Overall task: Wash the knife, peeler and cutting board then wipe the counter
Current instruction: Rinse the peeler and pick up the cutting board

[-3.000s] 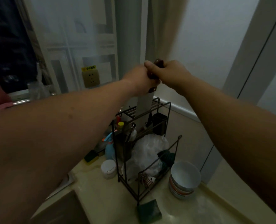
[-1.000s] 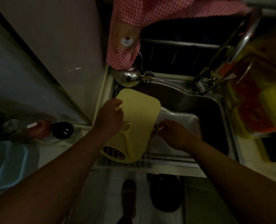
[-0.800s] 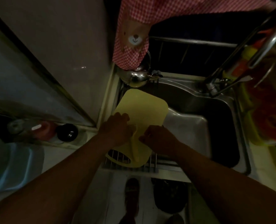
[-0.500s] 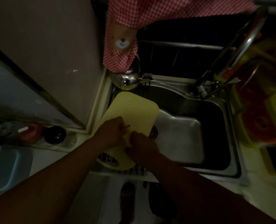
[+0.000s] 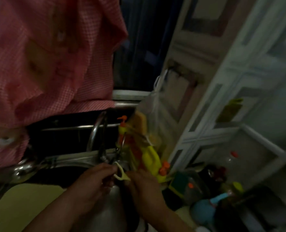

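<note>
**Peeler [image 5: 121,173] at the tap: wash step in hand**

Position: the pale peeler is held over the sink [image 5: 43,162], just below the foot of the tap [image 5: 97,134], between the two hands. The left hand [image 5: 95,180] has its fingers curled round the peeler. The right hand [image 5: 144,186] meets the peeler's lower end, but the picture is blurred and dim, so I cannot tell whether it grips or only touches. No running water can be made out.

Advice for the step: judged from this position, one hand should hold the handle firmly while the other rubs along the blade slot. Fingers should stay off the cutting edge and the peeler should stay over the basin. A wet plastic handle is likely to slip.

Count:
- Peeler: one.
- Cutting board [image 5: 21,205]: one, pale yellow, lying at the sink's left side.
- Knife: none in view.
- Hands: two.
- Tap: one.
- Red checked cloth [image 5: 46,64]: one, hanging above the sink.
- Yellow bottle [image 5: 149,158]: one, right of the tap.
- Other containers beside it: too blurred to count.
</note>
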Available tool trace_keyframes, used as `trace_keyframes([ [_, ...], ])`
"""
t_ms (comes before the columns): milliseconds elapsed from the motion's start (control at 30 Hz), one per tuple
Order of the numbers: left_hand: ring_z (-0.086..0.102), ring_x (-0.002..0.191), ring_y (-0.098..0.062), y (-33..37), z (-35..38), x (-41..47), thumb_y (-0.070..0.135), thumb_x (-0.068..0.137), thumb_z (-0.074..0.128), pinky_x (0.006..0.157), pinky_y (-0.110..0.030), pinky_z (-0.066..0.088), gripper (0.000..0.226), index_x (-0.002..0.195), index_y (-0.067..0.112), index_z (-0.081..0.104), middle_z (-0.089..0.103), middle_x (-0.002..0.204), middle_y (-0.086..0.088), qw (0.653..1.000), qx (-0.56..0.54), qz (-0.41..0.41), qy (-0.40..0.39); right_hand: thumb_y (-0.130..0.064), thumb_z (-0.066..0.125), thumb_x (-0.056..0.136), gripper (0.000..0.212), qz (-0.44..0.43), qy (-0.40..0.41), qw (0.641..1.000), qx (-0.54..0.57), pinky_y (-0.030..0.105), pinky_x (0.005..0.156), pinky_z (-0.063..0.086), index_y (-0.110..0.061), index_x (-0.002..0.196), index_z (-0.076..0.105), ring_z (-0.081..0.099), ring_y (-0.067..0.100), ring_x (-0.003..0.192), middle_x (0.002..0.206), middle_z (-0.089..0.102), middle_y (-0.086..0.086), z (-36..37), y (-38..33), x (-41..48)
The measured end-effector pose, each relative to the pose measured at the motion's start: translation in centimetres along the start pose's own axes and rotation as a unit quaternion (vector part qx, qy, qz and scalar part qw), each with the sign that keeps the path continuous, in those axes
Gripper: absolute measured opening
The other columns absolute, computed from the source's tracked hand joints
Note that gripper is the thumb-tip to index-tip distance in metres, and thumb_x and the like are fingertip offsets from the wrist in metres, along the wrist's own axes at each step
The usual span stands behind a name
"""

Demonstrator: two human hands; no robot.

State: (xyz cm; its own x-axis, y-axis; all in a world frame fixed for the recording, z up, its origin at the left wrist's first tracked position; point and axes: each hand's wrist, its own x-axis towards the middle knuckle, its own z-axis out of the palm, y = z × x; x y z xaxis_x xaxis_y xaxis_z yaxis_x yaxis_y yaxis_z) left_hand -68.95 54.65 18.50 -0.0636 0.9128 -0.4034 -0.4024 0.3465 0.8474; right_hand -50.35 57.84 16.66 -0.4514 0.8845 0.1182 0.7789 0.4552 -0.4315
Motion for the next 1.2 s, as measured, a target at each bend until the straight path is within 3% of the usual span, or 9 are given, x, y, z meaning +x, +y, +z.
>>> trace_keyframes([
  [167,0.062,0.064,-0.009,3.8,8.7,1.1,0.020,0.098,0.063,0.059,-0.023,0.046,0.016,0.093,0.014,0.077,0.071,0.079,-0.003,0.994,-0.003,0.109,-0.031,-0.040,0.048,0.104,0.013,0.026,0.082,0.989,0.120,0.023,0.080,0.051,-0.038,0.107,0.061,0.063,-0.002,0.092,0.101,0.067,-0.023,-6.1,1.7,0.1],
  [300,0.064,0.074,-0.015,5.9,12.7,1.7,0.024,0.099,0.062,0.069,-0.033,0.048,0.016,0.094,0.016,0.075,0.073,0.084,-0.005,0.979,0.014,0.205,0.002,-0.032,0.056,0.105,0.025,0.064,0.144,0.970,0.184,0.011,0.063,0.041,-0.043,0.084,0.065,0.063,-0.006,0.077,0.079,0.066,-0.020,-11.0,1.2,3.2],
  [367,0.066,0.075,-0.018,6.1,13.4,2.1,0.023,0.098,0.063,0.070,-0.035,0.048,0.015,0.091,0.017,0.075,0.077,0.084,-0.005,0.978,0.019,0.208,0.022,-0.033,0.059,0.103,0.030,0.057,0.178,0.964,0.190,0.012,0.059,0.037,-0.027,0.073,0.060,0.056,0.000,0.067,0.073,0.058,-0.007,-13.3,0.8,5.2],
  [467,0.063,0.070,-0.022,5.4,13.0,2.3,0.017,0.098,0.063,0.066,-0.032,0.046,0.015,0.089,0.011,0.074,0.075,0.077,-0.007,0.981,0.024,0.190,0.042,-0.038,0.059,0.102,0.042,0.058,0.234,0.949,0.203,0.017,0.051,0.034,-0.007,0.075,0.053,0.044,0.003,0.054,0.063,0.048,-0.003,-16.5,-0.3,8.0],
  [633,0.058,0.061,-0.021,4.1,9.4,2.3,0.004,0.097,0.061,0.051,-0.024,0.041,0.013,0.091,0.001,0.072,0.070,0.073,-0.012,0.984,0.037,0.153,0.081,-0.035,0.061,0.101,0.033,0.068,0.322,0.924,0.196,0.017,0.049,0.035,-0.020,0.072,0.059,0.054,0.004,0.056,0.062,0.058,-0.003,-20.3,-1.2,11.9],
  [733,0.054,0.061,-0.023,4.1,7.4,2.2,0.002,0.098,0.059,0.048,-0.023,0.040,0.013,0.093,-0.003,0.070,0.067,0.074,-0.016,0.983,0.048,0.150,0.096,-0.035,0.061,0.101,0.026,0.086,0.340,0.918,0.187,0.024,0.056,0.043,-0.021,0.080,0.067,0.063,0.008,0.065,0.071,0.067,-0.004,-20.7,-0.2,13.4],
  [833,0.053,0.058,-0.020,4.3,6.1,2.1,0.003,0.097,0.060,0.042,-0.020,0.041,0.013,0.093,-0.004,0.070,0.065,0.074,-0.015,0.982,0.042,0.156,0.100,-0.036,0.061,0.100,0.032,0.139,0.327,0.918,0.178,0.028,0.063,0.045,-0.018,0.073,0.064,0.066,0.020,0.071,0.073,0.068,0.001,-20.2,1.4,14.7],
  [1000,0.054,0.064,-0.022,4.0,5.3,2.4,0.009,0.097,0.062,0.057,-0.027,0.040,0.014,0.091,0.000,0.070,0.068,0.073,-0.011,0.983,0.050,0.156,0.088,-0.037,0.061,0.098,0.042,0.161,0.325,0.921,0.143,0.044,0.064,0.058,-0.016,0.062,0.054,0.064,0.027,0.063,0.061,0.060,0.005,-18.6,2.4,15.4],
  [1200,0.056,0.063,-0.013,5.8,6.5,2.8,0.009,0.098,0.059,0.053,-0.022,0.043,0.015,0.091,0.003,0.071,0.069,0.073,-0.005,0.978,0.071,0.181,0.070,-0.040,0.057,0.100,0.047,0.182,0.304,0.929,0.106,0.032,0.056,0.046,-0.004,0.069,0.062,0.065,0.027,0.064,0.065,0.067,0.012,-18.8,3.0,15.7],
])
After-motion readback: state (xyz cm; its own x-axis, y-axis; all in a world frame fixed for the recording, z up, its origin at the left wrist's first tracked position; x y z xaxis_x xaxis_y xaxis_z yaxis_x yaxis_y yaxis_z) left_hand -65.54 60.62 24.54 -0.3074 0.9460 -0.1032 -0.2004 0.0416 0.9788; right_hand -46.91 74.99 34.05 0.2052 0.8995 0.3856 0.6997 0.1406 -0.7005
